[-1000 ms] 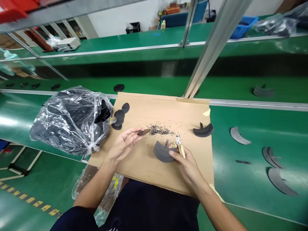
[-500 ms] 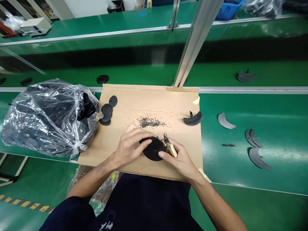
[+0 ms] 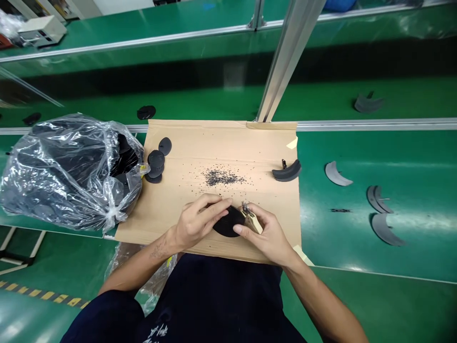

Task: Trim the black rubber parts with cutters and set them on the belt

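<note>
My left hand [image 3: 202, 220] is closed on a thin black oval disc [image 3: 228, 224], held above the cardboard sheet [image 3: 257, 143]. Pale-handled nippers [image 3: 253, 221] rest in my right hand [image 3: 269, 238], whose thumb also presses the disc's right edge. The nippers' jaws [image 3: 245, 207] point up and away beside the disc; whether they touch it I cannot tell. Beyond my hands lies a scatter of small black bits [image 3: 223, 177]. Several more black discs [image 3: 156, 164] overlap at the cardboard's left side, and a curved black part [image 3: 287, 172] sits at its right edge.
A large clear plastic bag [image 3: 71, 176] of black parts stands to the left. Curved grey parts [image 3: 385, 229] lie on the green table [image 3: 335, 243] at right. A metal post [image 3: 285, 62] rises behind the cardboard, and another black disc [image 3: 146, 112] lies past the rail.
My left fingers have shifted across the disc's upper edge, and the disc has turned slightly. The nippers' handles look wider apart. The whole view has tilted a little downward.
</note>
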Available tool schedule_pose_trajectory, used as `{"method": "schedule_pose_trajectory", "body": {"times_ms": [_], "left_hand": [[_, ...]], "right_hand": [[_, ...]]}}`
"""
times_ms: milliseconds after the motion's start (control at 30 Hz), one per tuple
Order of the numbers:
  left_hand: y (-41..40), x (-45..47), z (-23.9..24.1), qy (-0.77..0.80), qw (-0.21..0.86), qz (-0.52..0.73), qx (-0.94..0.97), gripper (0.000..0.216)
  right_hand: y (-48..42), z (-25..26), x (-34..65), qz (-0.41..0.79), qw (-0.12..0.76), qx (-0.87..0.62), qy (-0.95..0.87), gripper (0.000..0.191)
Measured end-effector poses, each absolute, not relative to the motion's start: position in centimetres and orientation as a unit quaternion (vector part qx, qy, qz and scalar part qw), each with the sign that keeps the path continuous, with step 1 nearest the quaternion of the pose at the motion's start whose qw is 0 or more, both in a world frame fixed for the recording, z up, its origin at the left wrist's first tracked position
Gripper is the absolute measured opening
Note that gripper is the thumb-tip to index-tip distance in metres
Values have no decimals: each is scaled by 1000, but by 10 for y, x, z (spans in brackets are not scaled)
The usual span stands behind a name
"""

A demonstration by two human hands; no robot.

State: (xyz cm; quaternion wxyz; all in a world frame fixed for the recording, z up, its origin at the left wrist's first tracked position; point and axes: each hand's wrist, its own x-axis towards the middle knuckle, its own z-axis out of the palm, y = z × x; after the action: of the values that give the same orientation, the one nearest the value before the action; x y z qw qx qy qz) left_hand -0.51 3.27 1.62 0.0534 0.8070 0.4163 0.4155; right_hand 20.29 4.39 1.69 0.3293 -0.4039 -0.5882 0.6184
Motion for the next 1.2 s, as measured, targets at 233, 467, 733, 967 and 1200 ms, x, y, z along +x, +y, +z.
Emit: {"method": "schedule_pose_trajectory", "body": {"times_ms": [233, 467, 733, 967, 1200], "left_hand": [[29, -1, 14, 390, 120, 458, 790, 43], [28, -2, 28, 376, 406, 453, 699, 39], [21, -3, 38, 354, 397, 422, 734, 39], [23, -2, 38, 338, 366, 453, 739, 31], [20, 1, 37, 331, 320, 471, 752, 16]], "right_hand": [[39, 11, 201, 507, 393, -413, -647, 19], [36, 8, 207, 379, 468, -281, -747, 19], [36, 8, 212, 307, 469, -232, -795, 16], [36, 11, 213, 267, 460, -202, -822, 19], [35, 13, 212, 309, 455, -199, -811, 17]]}}
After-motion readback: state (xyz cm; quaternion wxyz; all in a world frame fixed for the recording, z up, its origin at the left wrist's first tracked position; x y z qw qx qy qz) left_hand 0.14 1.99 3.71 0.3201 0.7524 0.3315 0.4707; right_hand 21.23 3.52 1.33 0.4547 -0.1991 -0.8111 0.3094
